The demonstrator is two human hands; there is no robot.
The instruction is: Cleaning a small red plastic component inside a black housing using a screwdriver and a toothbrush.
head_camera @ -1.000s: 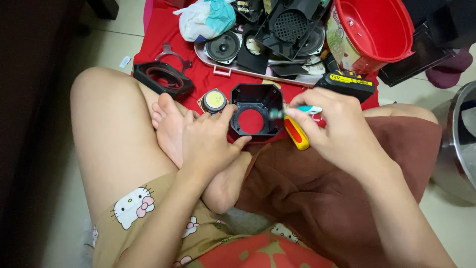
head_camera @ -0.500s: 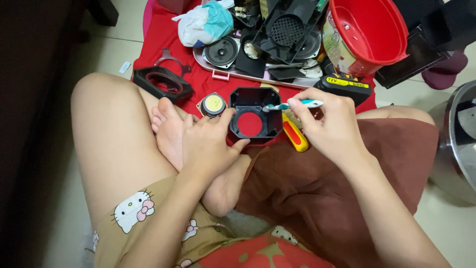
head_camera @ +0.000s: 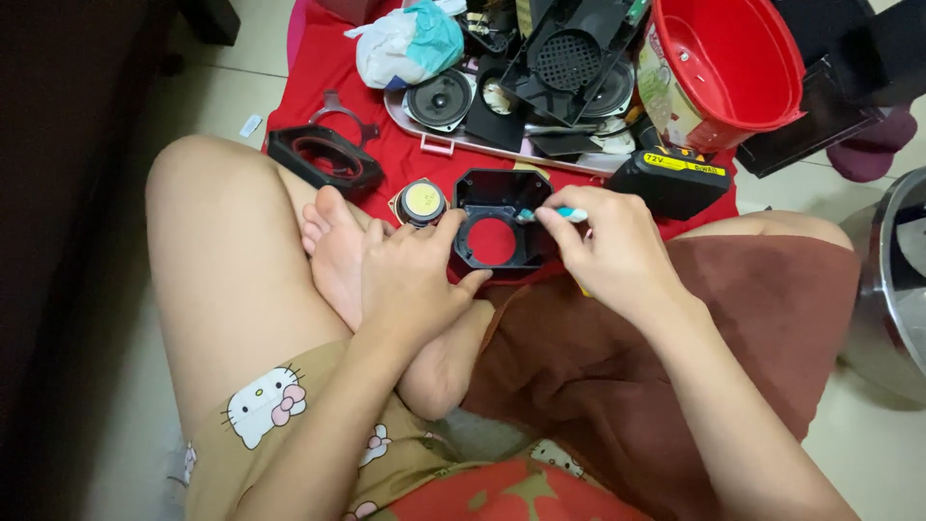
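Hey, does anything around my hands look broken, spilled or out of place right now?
Nothing spilled. The black housing under your left hand is an empty shell with an open round hole; its likely speaker lies loose beside it. More taken-apart parts crowd the tray behind.

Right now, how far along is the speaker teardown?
Done: black housing is empty, round hole open; driver lies beside it. In hand: left hand steadies housing, right hand works a teal-handled tool at its rim. Left: parts on the tray unsorted.
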